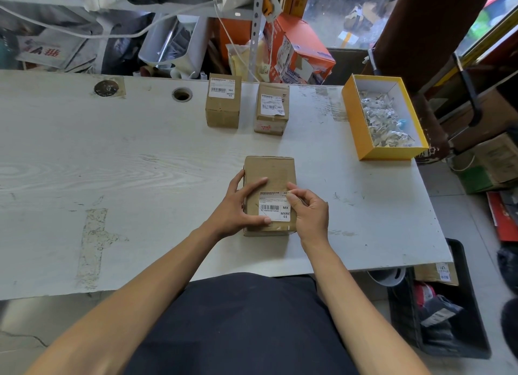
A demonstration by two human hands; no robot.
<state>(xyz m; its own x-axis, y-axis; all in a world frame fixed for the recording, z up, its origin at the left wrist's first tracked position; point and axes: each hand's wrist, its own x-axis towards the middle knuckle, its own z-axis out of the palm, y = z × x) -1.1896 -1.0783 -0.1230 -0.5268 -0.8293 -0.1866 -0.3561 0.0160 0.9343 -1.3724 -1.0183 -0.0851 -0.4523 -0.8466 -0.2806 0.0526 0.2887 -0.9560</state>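
Head cam looking straight down at the workbench, so here's how it sits. One cardboard box [276,173] lies flat on the white table [140,156], close to the near edge and right in front of the person. It has a white barcode label [276,210] stuck on the near half of its top face.

Left hand [238,206] is on the box's left side with the fingers spread and fairly straight. The forefinger lies across the bare cardboard above the label, the thumb tip presses down at the label's near-left corner, and another finger runs along the box's left edge. So it's more pinning the box down than grabbing it.

Right hand [309,215] comes in from the right side with the fingers curled. Thumb and forefinger are pinched together right at the label's far-right corner. The rest of the label sits between the two hands and is flat as far as I can tell.

Further back there are two smaller labelled boxes standing side by side, one [222,108] on the left and one [271,114] on the right, well apart from the hands. Off to the right is an open yellow box [384,152] with torn paper scraps [382,119] in it.
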